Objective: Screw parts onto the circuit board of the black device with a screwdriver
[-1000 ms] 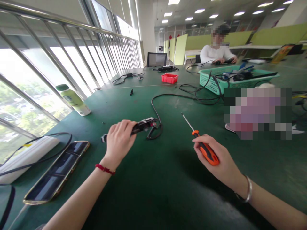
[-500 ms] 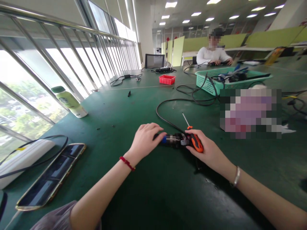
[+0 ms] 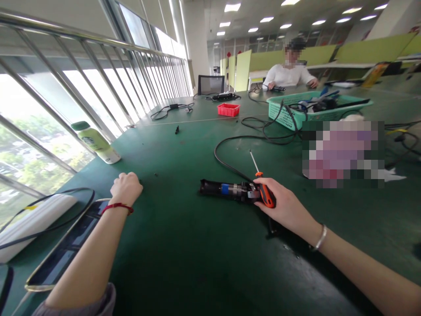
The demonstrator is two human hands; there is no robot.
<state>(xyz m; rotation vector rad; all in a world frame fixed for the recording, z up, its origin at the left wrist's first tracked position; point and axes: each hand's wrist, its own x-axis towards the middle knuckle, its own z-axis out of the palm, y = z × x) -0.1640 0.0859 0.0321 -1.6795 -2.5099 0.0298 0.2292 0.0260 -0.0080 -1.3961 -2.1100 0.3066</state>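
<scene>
My right hand [image 3: 282,199] is closed around a screwdriver [image 3: 268,196] with an orange and black handle, its thin shaft pointing away from me. The same hand rests against a black tube-shaped corded device [image 3: 214,188] with a blue band and a clear section, lying on the green table. Well to the left of the device, my left hand [image 3: 127,188] is on the table with its fingers curled in. What those fingers hold, if anything, is hidden. Beside my left forearm lies a phone [image 3: 67,254], partly covered by it.
A green and white bottle [image 3: 97,142] stands by the railing. Beyond the device are a red tray [image 3: 228,109] and a teal basket [image 3: 286,116] of tools and cables. A white power bank-like block [image 3: 39,224] lies left. A person [image 3: 287,74] sits across the table.
My left hand has left the device and moved left across the table, its fingers now curled. The device's far left end is uncovered. My right hand has stayed nearly in place with the screwdriver.
</scene>
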